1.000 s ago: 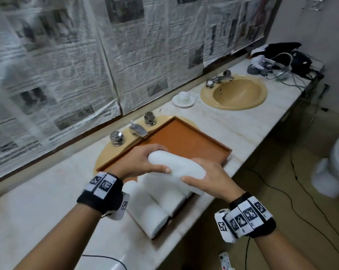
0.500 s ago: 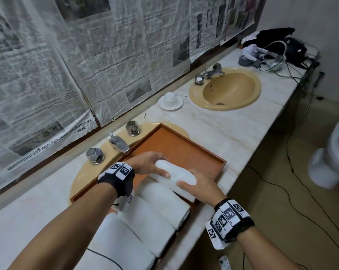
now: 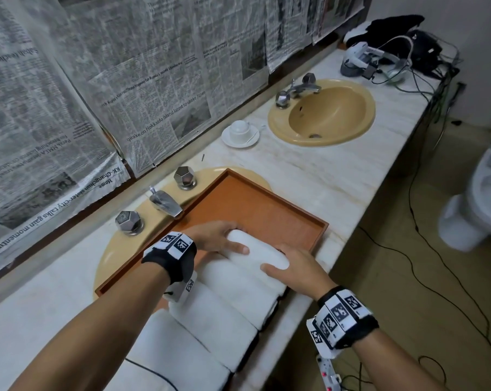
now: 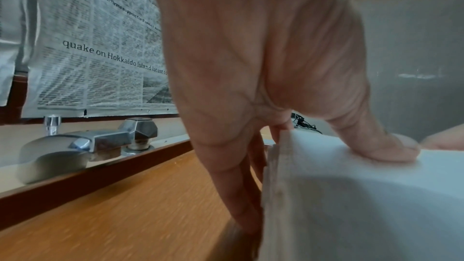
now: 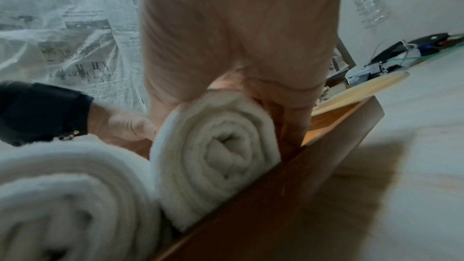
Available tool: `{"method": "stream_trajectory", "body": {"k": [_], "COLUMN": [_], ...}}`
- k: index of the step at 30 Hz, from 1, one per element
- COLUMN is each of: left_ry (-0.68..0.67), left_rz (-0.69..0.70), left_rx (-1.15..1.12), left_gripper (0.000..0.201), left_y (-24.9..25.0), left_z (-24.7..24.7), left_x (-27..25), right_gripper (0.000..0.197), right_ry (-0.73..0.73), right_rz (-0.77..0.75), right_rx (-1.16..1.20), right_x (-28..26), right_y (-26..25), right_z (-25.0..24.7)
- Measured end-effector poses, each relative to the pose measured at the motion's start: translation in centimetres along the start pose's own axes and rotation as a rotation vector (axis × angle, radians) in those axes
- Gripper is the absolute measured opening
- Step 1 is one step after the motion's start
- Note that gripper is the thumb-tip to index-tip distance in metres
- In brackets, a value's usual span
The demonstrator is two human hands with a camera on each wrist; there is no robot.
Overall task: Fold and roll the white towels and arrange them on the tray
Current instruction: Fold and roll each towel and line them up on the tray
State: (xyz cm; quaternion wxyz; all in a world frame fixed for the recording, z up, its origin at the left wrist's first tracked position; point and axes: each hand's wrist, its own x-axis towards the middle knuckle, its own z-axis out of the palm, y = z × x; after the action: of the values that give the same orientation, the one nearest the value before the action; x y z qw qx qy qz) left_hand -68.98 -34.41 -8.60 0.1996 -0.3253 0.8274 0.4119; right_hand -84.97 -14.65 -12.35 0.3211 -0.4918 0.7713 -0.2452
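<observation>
1. I see both hands on one rolled white towel [image 3: 257, 253] that lies inside the wooden tray [image 3: 269, 210].
2. My left hand [image 3: 214, 238] grasps the far end of this roll: the thumb presses on its top, and the wrist view shows the fingers [image 4: 241, 186] reaching down past the towel's end toward the tray floor.
3. My right hand [image 3: 293, 270] grasps the near end, thumb laid on top; the right wrist view shows the fingers [image 5: 288, 118] curled down between the roll's spiral end and the tray's near wall.
4. The roll sits touching the next rolled towel [image 3: 238, 280] on its left, and that one touches a third rolled towel [image 3: 213, 314]; all three lie side by side across the tray.
5. A fourth white towel [image 3: 168, 354] lies left of them; I cannot tell whether it is in the tray.
6. The tray stands on the marble counter [image 3: 323, 182], partly covering a tan sink whose faucet [image 3: 165, 203] is just behind the tray's far wall.
7. A second sink [image 3: 323, 112] is farther right, with a white cup on a saucer [image 3: 240, 131] between the two sinks.
8. Newspaper [image 3: 125, 80] covers the wall behind.
</observation>
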Motion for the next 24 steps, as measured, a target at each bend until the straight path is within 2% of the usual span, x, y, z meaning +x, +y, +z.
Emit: {"method": "stream_trajectory", "body": {"k": [6,10,15,20,24], "left_ry": [-0.003,0.047,0.155,0.211,0.269], "left_rz": [-0.014,-0.022,0.007,0.019,0.04], "left_rx": [0.021,0.065,0.101,0.151,0.18], "left_gripper": [0.074,0.082,0.08,0.078,0.074], "left_y": [0.4,0.2,0.4,0.7,1.1], "left_z": [0.1,0.1,0.3,0.6,1.3], "left_x": [-0.2,-0.7,-1.3,-2.4,-3.7], "right_gripper": [0.048,0.053,0.057,0.079,0.079], "right_ry": [0.011,0.009,-0.004,-0.004,0.0], "right_rz": [-0.014,-0.01,0.003,0.019,-0.031], "right_rx": [-0.003,0.002,-0.017,-0.063,-0.083], "right_x": [-0.3,-0.5,-0.8,-1.3,-1.8], "right_y": [-0.2,-0.2,-0.2,-0.3,-0.6], "right_z": [-0.1,-0.1,-0.3,-0.5,-1.3]}}
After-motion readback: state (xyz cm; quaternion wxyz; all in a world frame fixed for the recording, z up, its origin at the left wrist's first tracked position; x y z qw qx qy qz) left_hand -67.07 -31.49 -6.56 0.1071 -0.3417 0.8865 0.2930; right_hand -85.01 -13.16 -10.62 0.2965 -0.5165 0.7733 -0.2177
